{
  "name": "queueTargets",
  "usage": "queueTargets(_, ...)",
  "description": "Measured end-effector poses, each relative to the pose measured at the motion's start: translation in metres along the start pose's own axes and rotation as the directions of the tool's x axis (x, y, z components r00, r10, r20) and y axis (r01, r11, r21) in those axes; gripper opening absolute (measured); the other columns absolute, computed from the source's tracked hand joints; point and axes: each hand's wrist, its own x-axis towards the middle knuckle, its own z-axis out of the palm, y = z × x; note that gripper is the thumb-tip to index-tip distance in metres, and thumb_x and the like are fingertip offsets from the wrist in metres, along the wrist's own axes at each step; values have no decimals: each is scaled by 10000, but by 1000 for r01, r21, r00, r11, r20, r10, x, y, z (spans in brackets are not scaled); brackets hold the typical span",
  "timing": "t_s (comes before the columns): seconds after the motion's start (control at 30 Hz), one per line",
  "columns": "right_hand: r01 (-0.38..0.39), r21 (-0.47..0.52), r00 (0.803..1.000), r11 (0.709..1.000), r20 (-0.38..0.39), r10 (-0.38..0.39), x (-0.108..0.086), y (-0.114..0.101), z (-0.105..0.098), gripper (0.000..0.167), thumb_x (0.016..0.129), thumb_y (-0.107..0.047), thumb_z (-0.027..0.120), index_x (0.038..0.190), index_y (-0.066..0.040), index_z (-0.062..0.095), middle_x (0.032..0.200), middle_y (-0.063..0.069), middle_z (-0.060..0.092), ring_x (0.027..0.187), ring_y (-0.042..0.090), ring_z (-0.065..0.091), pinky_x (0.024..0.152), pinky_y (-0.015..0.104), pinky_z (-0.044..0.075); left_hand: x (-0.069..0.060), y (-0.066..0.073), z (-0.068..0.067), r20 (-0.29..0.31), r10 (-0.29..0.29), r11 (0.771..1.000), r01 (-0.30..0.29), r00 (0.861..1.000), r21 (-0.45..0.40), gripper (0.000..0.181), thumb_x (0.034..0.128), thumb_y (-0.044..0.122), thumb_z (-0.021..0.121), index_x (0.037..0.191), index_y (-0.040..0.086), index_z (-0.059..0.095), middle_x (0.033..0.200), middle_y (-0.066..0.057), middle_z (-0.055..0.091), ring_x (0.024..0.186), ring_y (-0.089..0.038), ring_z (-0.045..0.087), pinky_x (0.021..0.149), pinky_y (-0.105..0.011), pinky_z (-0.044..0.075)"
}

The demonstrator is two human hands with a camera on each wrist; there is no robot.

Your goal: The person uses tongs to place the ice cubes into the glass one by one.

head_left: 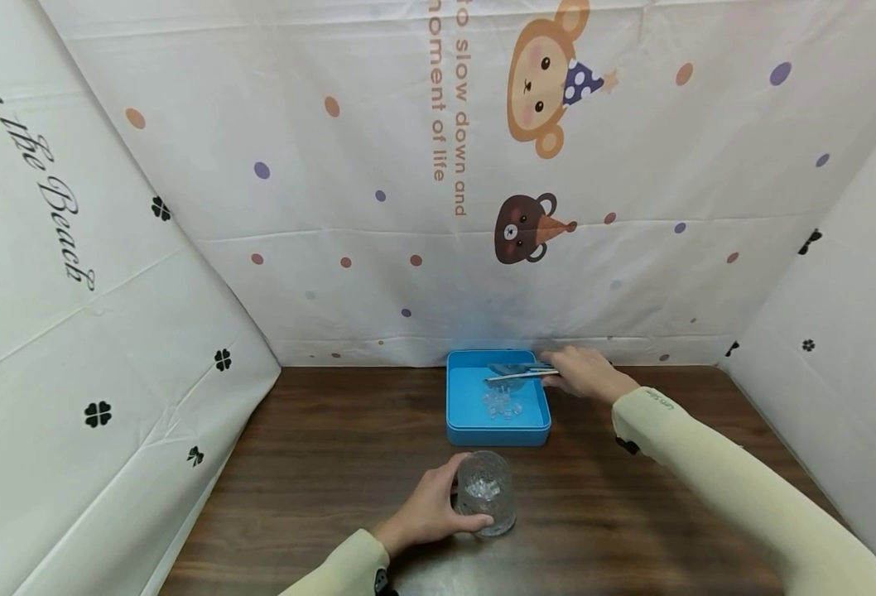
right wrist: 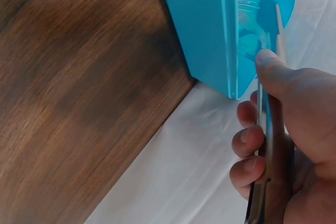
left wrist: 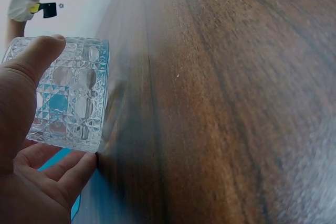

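Observation:
My left hand [head_left: 430, 507] grips a clear, cut-pattern glass [head_left: 486, 497] on the table, thumb on the near side and fingers on the far side. Clear pieces show inside the glass. In the left wrist view, its faceted wall [left wrist: 73, 93] sits between thumb and fingers. Behind it, my right hand [head_left: 585, 372] holds metal tongs [head_left: 527, 374] over the right edge of a blue tray [head_left: 454, 406]. Inside that tray lie clear ice-like pieces [head_left: 501, 404]. The right wrist view shows fingers and thumb wrapped round the tongs [right wrist: 270, 177], whose tips reach into the tray; whether they hold a piece is unclear.
The dark wooden table [head_left: 334, 439] extends to both sides of the tray. A white printed cloth [head_left: 378, 290] hangs right behind the tray, and similar cloths rise at the left [head_left: 147, 348] and right [head_left: 840, 331].

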Motion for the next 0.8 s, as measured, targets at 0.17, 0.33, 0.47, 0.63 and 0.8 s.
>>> queueTargets(0.17, -4, 13, 1000, 1000, 28, 4, 1, 0, -4, 420, 988, -253, 718, 1322, -6, 651, 887, 74, 697, 649, 163, 627, 516, 345, 511, 1, 1, 0, -3, 8, 1000, -8, 1000, -4, 795, 850, 444, 845, 1482, 168, 450, 1314, -56, 642, 1095, -109, 662, 885, -265, 567)
queueTargets(0.33, -16, 12, 998, 1000, 55, 15, 3, -2, -7, 410, 992, -259, 713, 1314, -13, 655, 895, 66, 693, 655, 154, 620, 524, 340, 502, 1, 1, -1, -6, 3, 1000, -3, 1000, -6, 793, 852, 443, 844, 1485, 176, 447, 1318, -49, 638, 1102, -99, 658, 897, -264, 564)
queueTargets(0.47, -30, 10, 997, 1000, 76, 29, 4, -4, -8, 402, 989, -270, 718, 1295, -16, 665, 859, 45, 680, 635, 138, 600, 518, 328, 486, 0, 1, 0, -5, 5, 1000, -5, 1000, -3, 794, 852, 444, 843, 1484, 168, 448, 1318, -63, 639, 1101, -117, 663, 896, -265, 565)
queueTargets(0.63, -42, 4, 996, 999, 84, 41, 5, -7, -9, 408, 986, -289, 719, 1286, -15, 676, 876, 48, 692, 642, 138, 603, 516, 319, 478, 0, 1, 0, -8, 9, 1000, -9, 1000, -6, 792, 850, 440, 846, 1481, 164, 453, 1315, -66, 641, 1101, -136, 668, 896, -267, 566)
queueTargets(0.8, -62, 4, 994, 998, 91, 61, 7, -9, -9, 415, 984, -296, 722, 1291, -19, 684, 927, 73, 712, 661, 141, 614, 519, 308, 480, 0, 1, 1, -12, -6, 1000, 6, 1000, -3, 801, 846, 457, 845, 1484, 175, 451, 1314, -46, 641, 1092, -108, 661, 900, -259, 561)
